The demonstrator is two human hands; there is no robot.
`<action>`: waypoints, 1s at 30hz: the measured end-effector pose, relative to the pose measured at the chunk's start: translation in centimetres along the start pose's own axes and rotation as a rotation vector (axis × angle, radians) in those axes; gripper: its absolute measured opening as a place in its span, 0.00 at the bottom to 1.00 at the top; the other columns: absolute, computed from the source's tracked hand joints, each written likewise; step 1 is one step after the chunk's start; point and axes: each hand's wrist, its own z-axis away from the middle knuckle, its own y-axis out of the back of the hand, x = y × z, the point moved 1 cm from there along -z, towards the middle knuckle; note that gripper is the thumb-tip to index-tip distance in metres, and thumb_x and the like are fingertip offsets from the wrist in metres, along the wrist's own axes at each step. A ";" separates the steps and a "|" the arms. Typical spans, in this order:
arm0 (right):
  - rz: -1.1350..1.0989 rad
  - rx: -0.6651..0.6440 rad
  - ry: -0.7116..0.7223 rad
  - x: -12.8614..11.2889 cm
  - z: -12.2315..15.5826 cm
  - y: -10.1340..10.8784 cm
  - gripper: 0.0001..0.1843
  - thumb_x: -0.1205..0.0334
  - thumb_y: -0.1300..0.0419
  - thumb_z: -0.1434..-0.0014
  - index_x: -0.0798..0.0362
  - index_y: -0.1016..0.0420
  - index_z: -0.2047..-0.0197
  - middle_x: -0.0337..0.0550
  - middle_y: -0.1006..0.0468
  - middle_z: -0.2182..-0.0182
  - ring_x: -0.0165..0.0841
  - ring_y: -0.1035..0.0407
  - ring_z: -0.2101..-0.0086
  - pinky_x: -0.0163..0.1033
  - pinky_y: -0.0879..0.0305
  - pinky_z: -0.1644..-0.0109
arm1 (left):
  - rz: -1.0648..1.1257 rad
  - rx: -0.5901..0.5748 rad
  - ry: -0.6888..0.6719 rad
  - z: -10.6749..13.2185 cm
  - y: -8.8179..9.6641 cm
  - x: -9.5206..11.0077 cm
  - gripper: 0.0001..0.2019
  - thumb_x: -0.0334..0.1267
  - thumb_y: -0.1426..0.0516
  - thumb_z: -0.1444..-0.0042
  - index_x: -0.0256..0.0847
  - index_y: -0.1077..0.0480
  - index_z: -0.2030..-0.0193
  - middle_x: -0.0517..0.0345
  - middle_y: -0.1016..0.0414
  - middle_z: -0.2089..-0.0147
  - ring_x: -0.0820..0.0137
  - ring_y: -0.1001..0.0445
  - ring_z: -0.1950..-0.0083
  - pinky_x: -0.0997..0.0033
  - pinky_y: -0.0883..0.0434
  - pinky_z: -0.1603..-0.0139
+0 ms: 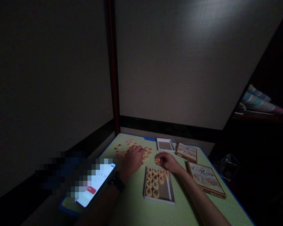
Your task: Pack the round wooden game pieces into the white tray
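Our right hand (pixel 167 160) pinches a red-marked piece (pixel 157 160) just beyond the part-filled box (pixel 163 191) on the counter (pixel 185 201); our left hand (pixel 135 154) covers part of the pile (pixel 124 153); we cannot tell its grip.

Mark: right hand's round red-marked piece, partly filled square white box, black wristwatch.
Round red-marked piece (pixel 157 160), head view: face
Square white box (pixel 164 190), head view: bare floor
Black wristwatch (pixel 117 183), head view: strap
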 end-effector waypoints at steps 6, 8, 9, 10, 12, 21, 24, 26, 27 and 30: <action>-0.019 -0.007 -0.020 0.3 -0.1 0.0 0.19 0.64 0.33 0.58 0.57 0.19 0.59 0.43 0.25 0.68 0.31 0.34 0.72 0.35 0.35 0.68 | 0.043 -0.183 0.113 0.5 1.2 -0.6 0.09 0.36 0.44 0.47 0.45 0.28 0.58 0.56 0.23 0.62 0.63 0.26 0.59 0.66 0.33 0.57; -0.020 -0.008 -0.025 0.3 -0.1 -0.1 0.19 0.64 0.33 0.58 0.57 0.19 0.60 0.43 0.25 0.69 0.30 0.34 0.72 0.35 0.35 0.68 | 0.056 -0.209 0.087 0.8 1.6 -0.5 0.09 0.39 0.41 0.50 0.45 0.30 0.60 0.57 0.23 0.64 0.62 0.26 0.60 0.66 0.33 0.58; -0.020 -0.009 -0.027 0.3 -0.1 -0.1 0.18 0.63 0.33 0.58 0.57 0.18 0.60 0.43 0.25 0.69 0.30 0.34 0.72 0.35 0.35 0.68 | 0.064 -0.213 0.078 0.9 1.8 -0.4 0.09 0.40 0.41 0.50 0.44 0.30 0.61 0.57 0.23 0.63 0.62 0.26 0.59 0.66 0.34 0.58; -0.020 -0.009 -0.028 0.3 -0.1 -0.1 0.18 0.63 0.33 0.58 0.57 0.18 0.61 0.43 0.25 0.69 0.30 0.34 0.72 0.35 0.35 0.68 | 0.073 -0.220 0.074 1.0 2.0 -0.3 0.10 0.41 0.40 0.51 0.44 0.31 0.62 0.56 0.24 0.62 0.62 0.26 0.59 0.67 0.34 0.58; -0.019 -0.010 -0.029 0.3 -0.1 0.0 0.17 0.62 0.33 0.58 0.56 0.19 0.61 0.43 0.25 0.68 0.30 0.34 0.72 0.35 0.35 0.68 | 0.080 -0.241 0.070 1.1 2.2 -0.2 0.09 0.41 0.40 0.51 0.43 0.31 0.62 0.55 0.24 0.61 0.62 0.26 0.58 0.67 0.34 0.58; -0.008 -0.007 -0.020 -0.2 0.1 0.0 0.14 0.62 0.33 0.57 0.56 0.19 0.63 0.43 0.25 0.68 0.32 0.33 0.71 0.38 0.33 0.65 | -0.016 -0.204 0.092 1.1 1.4 -0.3 0.07 0.41 0.45 0.43 0.41 0.31 0.62 0.52 0.24 0.60 0.61 0.25 0.57 0.65 0.31 0.57; -0.005 -0.013 -0.020 -0.3 0.2 0.1 0.14 0.63 0.34 0.57 0.56 0.19 0.63 0.43 0.25 0.68 0.32 0.33 0.71 0.38 0.33 0.64 | -0.029 -0.189 0.082 1.1 1.4 -0.3 0.07 0.42 0.45 0.43 0.41 0.30 0.63 0.51 0.23 0.60 0.61 0.25 0.57 0.65 0.31 0.57; -0.002 -0.019 -0.019 -0.5 0.2 0.2 0.15 0.64 0.34 0.57 0.56 0.19 0.63 0.44 0.25 0.67 0.32 0.33 0.70 0.38 0.33 0.64 | -0.031 -0.200 0.089 1.0 1.3 -0.3 0.08 0.42 0.45 0.43 0.41 0.30 0.63 0.51 0.23 0.60 0.61 0.25 0.57 0.65 0.31 0.57; 0.000 -0.023 -0.019 -0.5 0.2 0.2 0.15 0.64 0.34 0.57 0.56 0.19 0.63 0.44 0.24 0.67 0.32 0.33 0.70 0.38 0.33 0.64 | -0.030 -0.206 0.093 1.0 1.3 -0.3 0.08 0.42 0.45 0.43 0.41 0.30 0.62 0.51 0.23 0.60 0.61 0.25 0.57 0.65 0.31 0.57; 0.006 -0.034 -0.015 -0.6 0.2 0.2 0.15 0.66 0.34 0.57 0.57 0.19 0.63 0.45 0.24 0.67 0.32 0.33 0.70 0.38 0.33 0.65 | -0.028 -0.221 0.116 0.9 1.3 -0.5 0.07 0.40 0.46 0.42 0.41 0.30 0.61 0.51 0.23 0.59 0.62 0.25 0.56 0.65 0.31 0.57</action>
